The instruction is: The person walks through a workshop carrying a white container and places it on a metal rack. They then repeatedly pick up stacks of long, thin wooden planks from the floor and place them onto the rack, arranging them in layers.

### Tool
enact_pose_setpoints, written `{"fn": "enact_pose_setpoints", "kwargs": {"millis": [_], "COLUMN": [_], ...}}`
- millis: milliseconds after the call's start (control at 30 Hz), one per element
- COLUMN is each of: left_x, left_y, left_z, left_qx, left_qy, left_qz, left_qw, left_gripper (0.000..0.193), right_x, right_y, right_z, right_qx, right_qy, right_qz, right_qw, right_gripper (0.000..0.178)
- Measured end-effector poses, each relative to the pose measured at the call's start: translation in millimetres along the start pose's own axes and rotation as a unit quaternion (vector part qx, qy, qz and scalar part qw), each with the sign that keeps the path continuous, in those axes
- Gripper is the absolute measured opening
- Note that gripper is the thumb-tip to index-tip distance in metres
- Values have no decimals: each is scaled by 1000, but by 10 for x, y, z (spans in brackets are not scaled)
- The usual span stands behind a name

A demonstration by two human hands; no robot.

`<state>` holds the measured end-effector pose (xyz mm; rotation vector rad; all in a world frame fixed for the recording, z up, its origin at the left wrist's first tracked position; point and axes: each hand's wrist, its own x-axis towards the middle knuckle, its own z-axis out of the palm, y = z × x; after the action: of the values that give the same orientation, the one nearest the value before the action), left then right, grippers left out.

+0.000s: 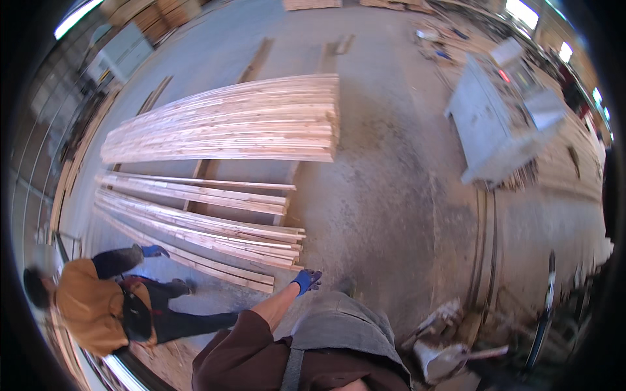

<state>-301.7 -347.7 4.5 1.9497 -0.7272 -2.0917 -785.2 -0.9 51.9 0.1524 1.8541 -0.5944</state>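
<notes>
My left hand (308, 281), in a blue and dark work glove, hangs just past the near right ends of some long wooden boards (241, 236) lying in a loose row. Its fingers look loosely apart, with nothing visible in them. Closest to it are the end of a lone board (251, 280) and the row's ends; I cannot tell whether it touches any. My right hand is out of view. Beyond the row, a few more boards (254, 201) lie beside a large, neat stack of boards (241, 124).
A co-worker (91, 300) in a tan top and blue gloves stands at the left by the boards' far ends. Timber bearers (199, 171) lie under the boards. A grey machine cabinet (486, 124) stands at the right. Wood scraps (450, 326) and a dark pole (544, 313) are at the lower right.
</notes>
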Motion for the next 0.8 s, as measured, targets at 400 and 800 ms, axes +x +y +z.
{"fn": "enact_pose_setpoints", "kwargs": {"millis": [400,800], "left_x": [1297,2031], "left_y": [2155,3011], "left_z": [-752,-967], "left_qx": [-292,-348], "left_qy": [14,114], "left_qz": [121,-143], "left_qw": [949,919], "left_gripper": [30,49], "right_x": [1729,2058], "right_y": [-4530,-9122], "right_z": [1793,5483], "right_qx": [-201,-297], "right_qy": [-114,-277], "right_qz": [-55,-262], "right_qw": [971,875], "right_gripper": [25,20]}}
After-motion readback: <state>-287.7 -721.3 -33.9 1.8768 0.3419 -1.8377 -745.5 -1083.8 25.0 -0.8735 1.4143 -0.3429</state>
